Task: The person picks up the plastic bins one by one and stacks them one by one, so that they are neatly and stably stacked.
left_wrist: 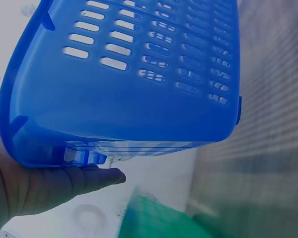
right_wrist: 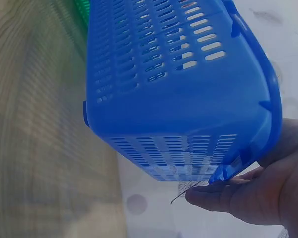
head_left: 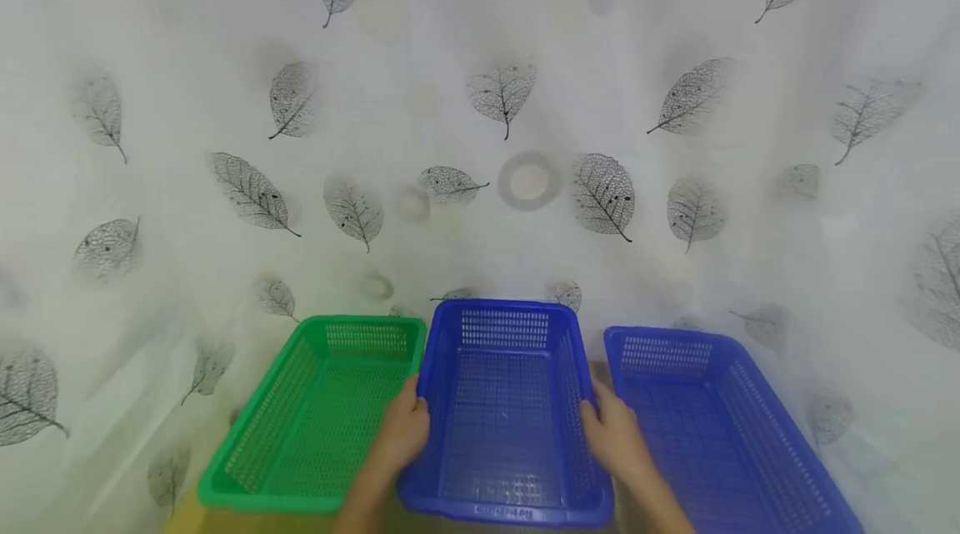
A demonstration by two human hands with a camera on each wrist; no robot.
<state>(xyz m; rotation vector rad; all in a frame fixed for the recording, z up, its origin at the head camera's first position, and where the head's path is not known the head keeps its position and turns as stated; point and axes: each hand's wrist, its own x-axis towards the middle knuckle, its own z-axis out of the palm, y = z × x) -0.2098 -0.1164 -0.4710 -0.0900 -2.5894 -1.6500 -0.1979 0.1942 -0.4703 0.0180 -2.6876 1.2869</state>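
Note:
In the head view a blue plastic basket sits in the middle, its inside bare. My left hand grips its left rim and my right hand grips its right rim. Seen from the left wrist, the basket's slotted wall rises above the tabletop, with the left hand's fingers under the rim. From the right wrist, the right hand likewise curls round the rim, fingers beneath it. The basket appears lifted off the table.
A green basket stands at the left and another blue basket at the right, close on both sides. Beneath is a wood-grain tabletop. A pale sheet with leaf prints hangs behind.

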